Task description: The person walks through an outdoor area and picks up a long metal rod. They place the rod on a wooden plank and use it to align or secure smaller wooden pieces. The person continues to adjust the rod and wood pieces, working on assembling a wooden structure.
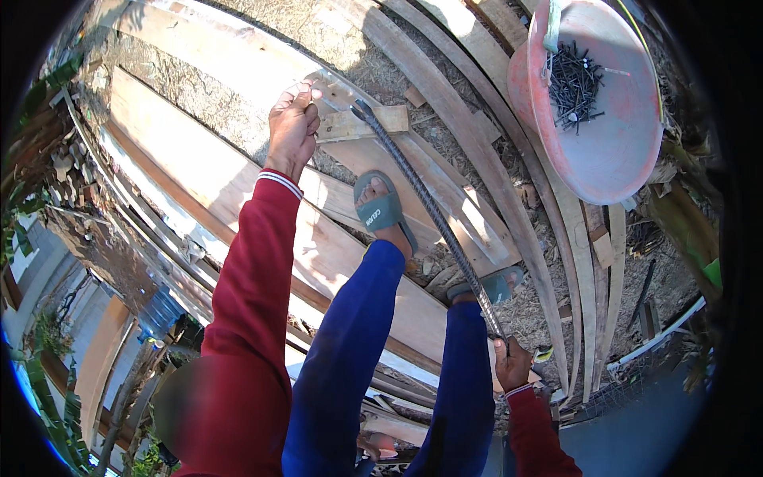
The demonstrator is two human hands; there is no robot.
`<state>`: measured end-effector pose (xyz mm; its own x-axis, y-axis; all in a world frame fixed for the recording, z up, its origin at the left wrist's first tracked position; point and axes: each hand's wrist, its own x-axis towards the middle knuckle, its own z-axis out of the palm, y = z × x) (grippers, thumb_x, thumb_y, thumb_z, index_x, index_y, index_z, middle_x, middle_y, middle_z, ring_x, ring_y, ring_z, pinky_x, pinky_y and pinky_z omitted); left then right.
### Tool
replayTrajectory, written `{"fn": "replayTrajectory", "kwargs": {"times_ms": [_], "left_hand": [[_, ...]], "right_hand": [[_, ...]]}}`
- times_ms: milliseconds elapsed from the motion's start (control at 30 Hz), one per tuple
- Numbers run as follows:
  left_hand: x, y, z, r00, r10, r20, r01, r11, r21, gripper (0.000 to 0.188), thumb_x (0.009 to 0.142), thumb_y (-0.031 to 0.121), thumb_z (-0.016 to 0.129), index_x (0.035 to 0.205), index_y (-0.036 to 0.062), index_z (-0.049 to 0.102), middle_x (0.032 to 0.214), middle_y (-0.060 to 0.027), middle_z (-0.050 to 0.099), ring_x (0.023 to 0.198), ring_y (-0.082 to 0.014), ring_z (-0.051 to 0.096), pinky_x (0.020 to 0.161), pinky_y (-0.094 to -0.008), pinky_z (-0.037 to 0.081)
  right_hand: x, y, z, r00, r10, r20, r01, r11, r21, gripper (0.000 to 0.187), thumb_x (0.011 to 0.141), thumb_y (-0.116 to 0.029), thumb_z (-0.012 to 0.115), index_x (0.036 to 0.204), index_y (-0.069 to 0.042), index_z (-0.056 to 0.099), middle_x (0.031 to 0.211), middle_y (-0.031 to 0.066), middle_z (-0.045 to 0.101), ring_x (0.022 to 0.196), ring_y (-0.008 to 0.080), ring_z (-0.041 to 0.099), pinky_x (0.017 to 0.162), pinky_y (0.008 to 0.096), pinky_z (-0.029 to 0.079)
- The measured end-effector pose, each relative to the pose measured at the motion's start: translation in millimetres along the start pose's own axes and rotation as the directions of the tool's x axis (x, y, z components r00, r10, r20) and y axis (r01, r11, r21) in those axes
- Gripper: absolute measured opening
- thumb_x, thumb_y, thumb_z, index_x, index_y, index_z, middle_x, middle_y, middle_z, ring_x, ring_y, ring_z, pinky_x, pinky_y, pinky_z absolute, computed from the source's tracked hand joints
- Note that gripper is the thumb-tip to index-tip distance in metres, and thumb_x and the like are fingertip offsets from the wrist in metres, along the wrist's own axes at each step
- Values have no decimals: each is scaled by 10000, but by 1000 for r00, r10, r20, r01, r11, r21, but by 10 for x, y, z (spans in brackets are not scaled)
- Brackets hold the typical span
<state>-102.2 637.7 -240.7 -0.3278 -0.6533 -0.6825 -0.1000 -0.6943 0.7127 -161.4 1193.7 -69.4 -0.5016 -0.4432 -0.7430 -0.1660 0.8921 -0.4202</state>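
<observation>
My left hand reaches forward over the boards, its fingers pinched together. Whatever sits between the fingertips, if anything, is too small to make out. Low on the right, my right hand grips the near end of a long ribbed steel pry bar with a forked tip. The bar slants forward and left, and its fork appears over a short wooden piece lying across a plank. Dark nails are heaped inside a pinkish plastic basin at the upper right.
Long wooden planks lie side by side around my feet. One green sandal is on a board, between my hands. More narrow boards run beneath the basin on the right. Broken rubble and plants edge the left side.
</observation>
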Motion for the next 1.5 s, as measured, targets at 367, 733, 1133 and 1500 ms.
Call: {"fn": "replayTrajectory", "kwargs": {"times_ms": [367, 733, 1133, 1500], "left_hand": [[-35, 208, -610, 997, -21, 77, 19, 999, 31, 169, 976, 116, 490, 1119, 40, 540, 737, -18, 540, 549, -81, 418, 441, -201, 267], [81, 42, -1021, 949, 178, 259, -259, -23, 966, 467, 926, 394, 622, 1301, 119, 583, 808, -144, 694, 794, -285, 691, 710, -401, 526], [-133, -163, -824, 946, -3, 324, -313, -272, 910, 578, 747, 413, 799, 1120, 45, 557, 850, -175, 698, 781, -352, 692, 666, -451, 536], [-2253, -406, -1049, 949, 161, -272, 238, 204, 950, 532, 780, 287, 840, 1104, -41, 576, 719, -69, 638, 584, -95, 570, 515, -261, 472]], "right_hand": [[-979, -390, -779, 954, 289, 77, -261, 930, -259, 453, 985, -378, 531, 749, 4, 589, 581, 214, 561, 542, 405, 576, 532, 496, 417], [-739, -955, -937, 971, 230, 69, -172, 867, -467, 479, 981, -376, 565, 690, 2, 519, 529, 236, 511, 555, 461, 568, 560, 515, 448], [-419, -170, -682, 989, 148, 12, -121, 849, -515, 426, 958, -362, 603, 766, 17, 573, 609, 252, 582, 561, 448, 595, 508, 520, 442], [95, 1483, 240, 1000, -8, -5, 6, 947, -321, 488, 938, -473, 583, 774, -14, 593, 646, 253, 624, 591, 448, 625, 548, 523, 483]]}}
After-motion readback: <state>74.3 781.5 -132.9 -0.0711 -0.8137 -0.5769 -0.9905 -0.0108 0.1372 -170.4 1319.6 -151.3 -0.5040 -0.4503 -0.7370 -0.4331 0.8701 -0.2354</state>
